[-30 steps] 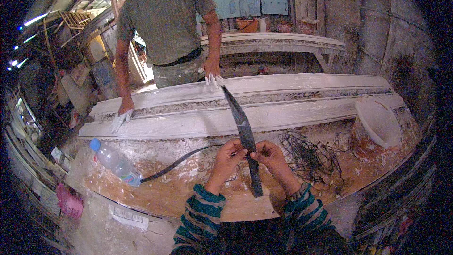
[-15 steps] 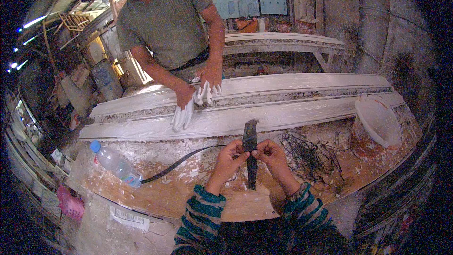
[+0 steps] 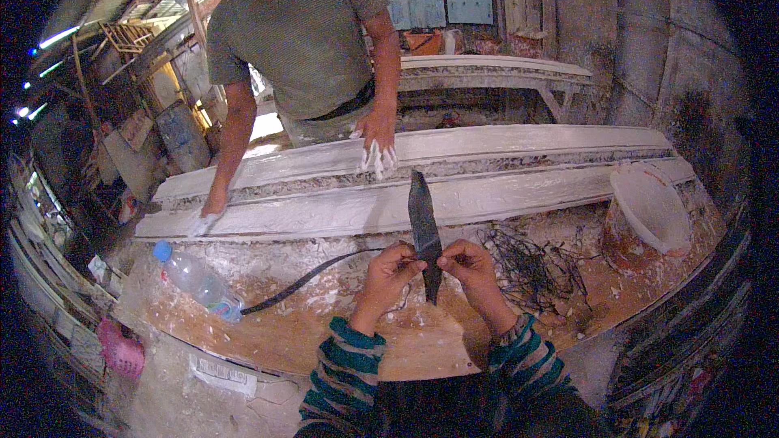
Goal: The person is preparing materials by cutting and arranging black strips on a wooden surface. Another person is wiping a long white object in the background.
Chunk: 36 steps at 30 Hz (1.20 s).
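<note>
Over the near part of the wooden table (image 3: 308, 349), a flat dark strip (image 3: 422, 211), rubber-like with a tapered far end, stands lengthwise between my hands. My left hand (image 3: 386, 272) pinches its left edge with thumb and fingertips. From the other side, my right hand (image 3: 471, 269) pinches the right edge close by. A long thin black band (image 3: 296, 282) runs leftward from behind my left hand to the bottle. Just right of my right hand lies a tangled heap of thin black strands (image 3: 537, 268).
Two long white-coated mouldings (image 3: 341, 207) cross the table's far half. A co-worker (image 3: 300, 40) leans over them, both hands whitened. At left lies a clear bottle (image 3: 195, 276) with a blue cap; at right, a white-smeared bucket (image 3: 649, 215) is tilted. A pink basket (image 3: 122, 349) stands lower left.
The dark strip has shifted away from me between my fingers, its far end now higher and leaning left. The co-worker's hands have moved apart, one sliding to the white moulding's left end.
</note>
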Each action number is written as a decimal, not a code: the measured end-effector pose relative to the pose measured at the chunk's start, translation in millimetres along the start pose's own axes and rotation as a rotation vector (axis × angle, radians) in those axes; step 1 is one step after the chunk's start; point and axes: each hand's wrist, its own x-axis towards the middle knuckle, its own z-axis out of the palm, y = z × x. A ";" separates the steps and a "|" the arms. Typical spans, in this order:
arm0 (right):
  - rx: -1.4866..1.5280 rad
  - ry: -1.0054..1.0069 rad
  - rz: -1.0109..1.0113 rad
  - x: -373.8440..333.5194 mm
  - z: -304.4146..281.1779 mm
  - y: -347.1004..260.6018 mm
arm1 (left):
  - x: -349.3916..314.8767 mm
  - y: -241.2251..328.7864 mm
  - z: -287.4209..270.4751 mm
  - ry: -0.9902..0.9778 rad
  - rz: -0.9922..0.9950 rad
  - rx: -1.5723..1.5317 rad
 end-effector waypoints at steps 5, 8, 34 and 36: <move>0.036 -0.024 0.058 -1.0 -2.0 -1.8 | -2.9 3.2 -0.8 -0.012 -0.138 -0.123; 0.062 -0.046 0.061 -0.5 -0.6 -3.6 | -3.5 4.5 1.8 0.019 -0.212 -0.237; 0.039 -0.087 0.029 -3.7 8.9 0.4 | -3.3 19.5 -2.4 0.186 -0.157 -0.791; 0.038 -0.084 0.003 -2.2 7.8 3.4 | -2.3 18.6 -6.0 0.199 -0.150 -0.835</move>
